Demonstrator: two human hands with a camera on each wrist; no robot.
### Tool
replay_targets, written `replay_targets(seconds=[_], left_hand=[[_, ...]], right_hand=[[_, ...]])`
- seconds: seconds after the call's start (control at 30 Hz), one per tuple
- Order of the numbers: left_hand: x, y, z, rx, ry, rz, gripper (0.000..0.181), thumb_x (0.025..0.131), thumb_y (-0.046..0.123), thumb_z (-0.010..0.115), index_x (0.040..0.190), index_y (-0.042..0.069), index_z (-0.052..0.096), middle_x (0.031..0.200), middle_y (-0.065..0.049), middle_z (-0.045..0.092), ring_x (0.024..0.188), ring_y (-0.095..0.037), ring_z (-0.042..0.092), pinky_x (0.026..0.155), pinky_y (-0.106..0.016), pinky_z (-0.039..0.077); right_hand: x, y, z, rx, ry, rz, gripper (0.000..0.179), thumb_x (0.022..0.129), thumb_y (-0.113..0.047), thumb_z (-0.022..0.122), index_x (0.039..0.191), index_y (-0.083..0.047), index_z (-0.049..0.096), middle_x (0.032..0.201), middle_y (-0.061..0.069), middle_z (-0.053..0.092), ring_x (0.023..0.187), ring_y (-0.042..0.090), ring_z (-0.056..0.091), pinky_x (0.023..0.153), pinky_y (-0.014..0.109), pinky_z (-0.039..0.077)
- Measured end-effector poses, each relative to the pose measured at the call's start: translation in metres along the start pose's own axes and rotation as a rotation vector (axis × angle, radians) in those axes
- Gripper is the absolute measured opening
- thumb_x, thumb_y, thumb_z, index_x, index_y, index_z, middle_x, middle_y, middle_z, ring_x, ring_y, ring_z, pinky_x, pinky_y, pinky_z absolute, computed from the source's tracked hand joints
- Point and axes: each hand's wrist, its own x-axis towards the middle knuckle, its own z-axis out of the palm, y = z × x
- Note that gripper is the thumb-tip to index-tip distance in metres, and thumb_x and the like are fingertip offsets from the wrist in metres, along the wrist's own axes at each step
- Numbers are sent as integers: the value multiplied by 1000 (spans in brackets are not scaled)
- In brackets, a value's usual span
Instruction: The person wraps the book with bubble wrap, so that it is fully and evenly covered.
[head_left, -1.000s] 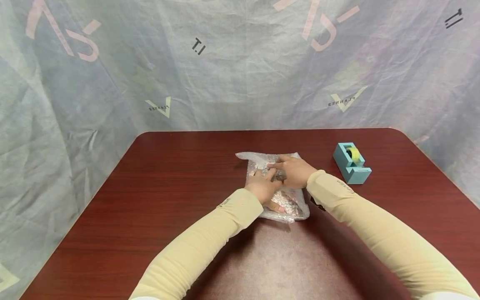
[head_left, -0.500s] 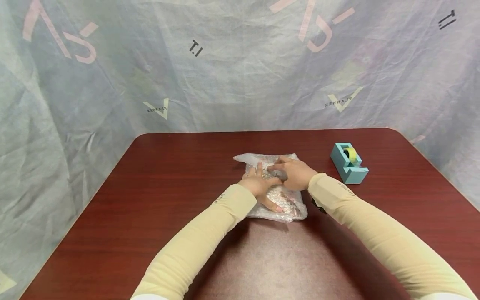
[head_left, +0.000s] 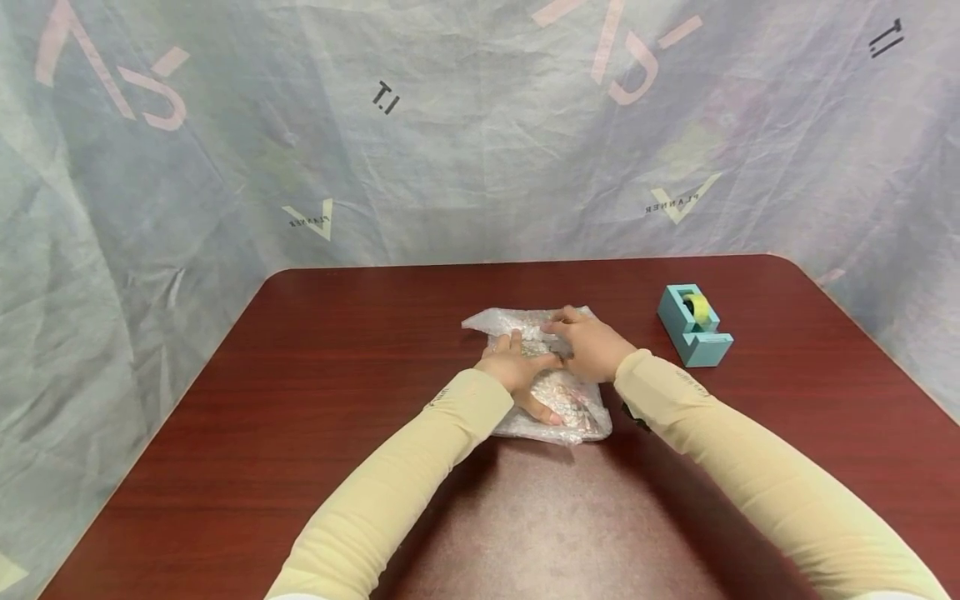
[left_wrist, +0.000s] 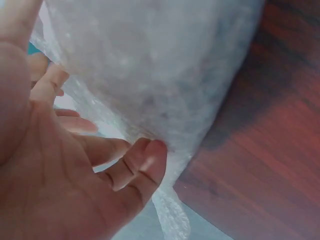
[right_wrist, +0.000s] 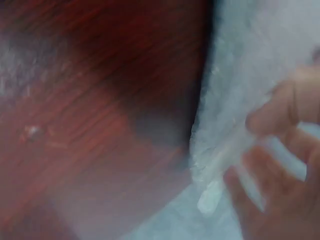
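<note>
A flat bubble-wrap parcel [head_left: 573,400] lies on the dark red table, and a pinkish content shows faintly through the film. My left hand [head_left: 517,371] rests on its left side, fingers spread and thumb stretched toward the near edge. In the left wrist view, the fingers of the left hand [left_wrist: 75,150] touch the wrap with slightly bent tips. Across the far right part of the parcel lies my right hand [head_left: 592,343], its loosely bent fingertips on the film. The right wrist view is blurred; the fingers of that right hand [right_wrist: 280,165] bend at the wrap's edge.
To the right of the parcel stands a teal tape dispenser [head_left: 693,327] with a yellow roll [head_left: 698,309]. A loose flap of wrap [head_left: 483,320] sticks out at the far left corner. A grey printed curtain [head_left: 450,167] hangs behind the table [head_left: 337,358].
My left hand has shifted slightly left and spread its fingers on the wrap. The right hand stays at the far right part, its fingers a little more bent. The view has turned slightly.
</note>
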Motion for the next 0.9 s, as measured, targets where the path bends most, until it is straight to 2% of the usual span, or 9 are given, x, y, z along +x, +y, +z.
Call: replay_targets(seconds=[0.13,0.27,0.33,0.4,0.53,0.7,0.77,0.9], left_hand=[[0,0,-1,-1,19,13,91,81,66,75,158,42,32,165,-28,11,154,-39,12,122,-50,19],[-2,1,-2,6,25,20,92,81,66,75,159,41,32,165,-30,13,153,-40,13,122,-52,20],[-2,1,-2,7,23,18,93,81,66,75,159,41,31,164,-30,12,153,-40,13,122,-52,20],[-3,1,-1,8,22,14,94,80,66,75,159,41,30,164,-30,12,153,-41,13,122,-52,20],[-2,1,0,17,27,8,93,80,67,75,159,42,31,164,-30,12,154,-39,13,122,-51,20],[0,1,1,39,20,5,93,81,69,73,159,44,29,165,-30,12,154,-39,13,122,-51,20],[0,1,1,41,17,4,94,81,69,73,159,44,28,165,-29,12,154,-39,13,122,-51,20],[0,1,0,30,13,5,95,81,68,73,160,43,27,165,-29,11,154,-39,12,122,-51,19]], right_hand=[[-3,-8,0,-157,69,28,51,85,-12,80,134,-7,68,132,20,57,120,41,54,96,52,47],[-2,-12,-3,-198,12,76,55,86,-18,80,139,-12,65,135,16,61,125,37,55,102,59,36],[-2,-12,-4,-196,-10,74,57,87,-19,80,141,-12,63,138,17,61,128,36,55,105,60,33],[-1,-10,-3,-166,-14,57,56,87,-18,79,140,-10,62,139,19,60,126,38,57,106,59,37],[-5,1,-2,-43,-16,11,49,87,-7,72,135,-6,61,135,22,59,114,41,62,93,56,51],[-12,15,-7,140,-122,34,49,97,-8,59,145,-8,56,152,23,46,135,46,46,107,62,40],[-15,17,-9,169,-153,28,48,102,-15,59,149,-8,53,157,24,39,142,49,36,110,64,34],[-17,18,-12,149,-171,-17,53,101,-17,65,151,-6,49,158,25,36,138,50,40,107,62,40]])
